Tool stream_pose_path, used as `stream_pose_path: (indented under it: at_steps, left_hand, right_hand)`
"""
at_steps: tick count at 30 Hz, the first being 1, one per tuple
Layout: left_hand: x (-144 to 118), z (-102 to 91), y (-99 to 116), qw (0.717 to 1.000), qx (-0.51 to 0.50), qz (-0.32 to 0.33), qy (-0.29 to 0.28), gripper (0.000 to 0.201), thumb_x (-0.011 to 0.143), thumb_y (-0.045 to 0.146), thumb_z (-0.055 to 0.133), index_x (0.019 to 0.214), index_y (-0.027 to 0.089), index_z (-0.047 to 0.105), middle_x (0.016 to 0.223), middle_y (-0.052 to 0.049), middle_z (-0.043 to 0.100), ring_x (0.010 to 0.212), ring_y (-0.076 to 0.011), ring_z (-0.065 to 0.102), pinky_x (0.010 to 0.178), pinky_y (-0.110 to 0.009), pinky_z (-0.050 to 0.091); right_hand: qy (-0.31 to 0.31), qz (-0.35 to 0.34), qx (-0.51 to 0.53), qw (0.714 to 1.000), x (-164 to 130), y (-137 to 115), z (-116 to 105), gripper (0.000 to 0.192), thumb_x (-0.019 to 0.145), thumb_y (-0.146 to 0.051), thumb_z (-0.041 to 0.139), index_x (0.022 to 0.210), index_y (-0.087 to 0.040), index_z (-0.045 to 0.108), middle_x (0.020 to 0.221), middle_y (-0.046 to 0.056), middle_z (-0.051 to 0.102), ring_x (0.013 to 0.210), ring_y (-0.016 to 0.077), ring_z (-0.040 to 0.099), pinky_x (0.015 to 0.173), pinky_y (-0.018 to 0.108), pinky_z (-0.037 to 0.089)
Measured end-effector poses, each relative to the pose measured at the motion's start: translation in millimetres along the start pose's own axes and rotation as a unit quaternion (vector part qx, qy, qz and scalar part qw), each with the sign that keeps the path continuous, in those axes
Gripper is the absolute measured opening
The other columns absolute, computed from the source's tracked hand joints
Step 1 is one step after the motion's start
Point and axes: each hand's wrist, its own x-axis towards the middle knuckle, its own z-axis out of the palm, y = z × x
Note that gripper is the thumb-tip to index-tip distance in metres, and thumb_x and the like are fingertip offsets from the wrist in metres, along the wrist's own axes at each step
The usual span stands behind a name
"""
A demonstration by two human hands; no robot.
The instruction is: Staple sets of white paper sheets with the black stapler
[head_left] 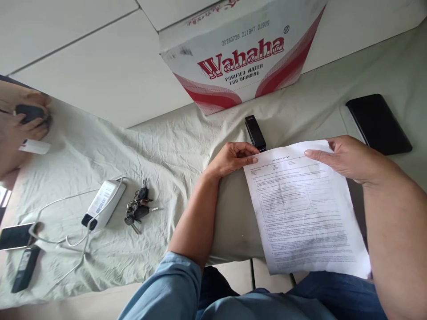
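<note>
We are finding the body text of the printed sheet (300, 209) too small to read, only its heading being legible as "OVERLEAF NOTES"; its reverse is facing away from us. The fingers of the right hand (347, 155) are passing behind the sheet and are largely hidden, while its thumb is lying flat on the printed face; we are recording this hand as closed on the upper right corner. The left hand (231, 156) is curling its fingers, thumb and forefinger pinching the upper left corner. The sheet is thus hanging between and below both hands, its lower edge overlapping the person's lap. Just beyond its upper left corner a black stapler (255, 131) is lying near the left fingertips; we cannot tell whether they are touching. Farther beyond the sheet, a Wahaha carton (247, 58) is standing, its top cut off by the frame. Beyond the sheet's upper right corner, a black case (380, 123) is resting on the cloth (183, 138). Well left of the sheet, keys (138, 206) and a white power unit (105, 202) are lying, and another person's hand (36, 129) is holding a dark object we cannot identify.
</note>
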Motion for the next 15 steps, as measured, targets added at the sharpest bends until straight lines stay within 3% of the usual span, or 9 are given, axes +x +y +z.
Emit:
stream_pose_path:
  at_steps: [4,7,11,13,15]
  left_hand:
    - [-2,-1.3,2,0.997,0.062,0.011,-0.034,0.041,0.076,0.048,0.109,0.102,0.020,0.095,0.098,-0.004,0.092,0.088,-0.0179,0.080,0.084,-0.029,0.061]
    - [-3,-2.8,3,0.992,0.117,0.031,-0.029,0.035,0.086,0.052,0.099,0.098,0.019,0.094,0.098,-0.004,0.092,0.089,-0.0187,0.079,0.084,-0.031,0.059]
    - [-2,-2.3,5,0.985,0.164,0.035,-0.031,0.034,0.088,0.052,0.091,0.098,0.019,0.092,0.096,-0.003,0.090,0.088,-0.0184,0.076,0.081,-0.030,0.056]
    - [-2,-1.2,7,0.982,0.179,0.035,-0.037,0.035,0.087,0.052,0.089,0.097,0.019,0.091,0.095,-0.003,0.088,0.087,-0.0180,0.074,0.081,-0.030,0.055]
    - [-3,-0.1,8,0.979,0.194,0.037,-0.043,0.035,0.087,0.052,0.086,0.096,0.019,0.089,0.092,-0.003,0.086,0.086,-0.0178,0.072,0.080,-0.031,0.054]
  right_hand:
    - [-0.004,-0.061,0.042,0.997,5,12,0,0.032,0.098,-0.055,0.086,0.101,-0.023,0.090,0.106,0.009,0.094,0.092,0.0289,0.086,0.086,0.043,0.065]
    - [0.070,-0.159,0.019,0.985,8,19,2,0.039,0.092,-0.057,0.091,0.114,-0.024,0.093,0.104,0.007,0.092,0.093,0.0271,0.083,0.089,0.045,0.067]
    - [0.207,-0.387,-0.018,0.898,12,19,7,0.034,0.096,-0.043,0.092,0.128,-0.032,0.092,0.143,0.007,0.089,0.129,0.0297,0.084,0.119,0.051,0.067]
    - [0.198,-0.461,-0.074,0.862,16,18,12,0.023,0.103,-0.040,0.089,0.124,-0.036,0.093,0.153,0.006,0.086,0.142,0.0331,0.080,0.127,0.056,0.066]
    - [0.164,-0.487,-0.136,0.847,20,19,20,0.016,0.108,-0.039,0.083,0.120,-0.037,0.094,0.155,0.006,0.085,0.148,0.0370,0.076,0.129,0.062,0.065]
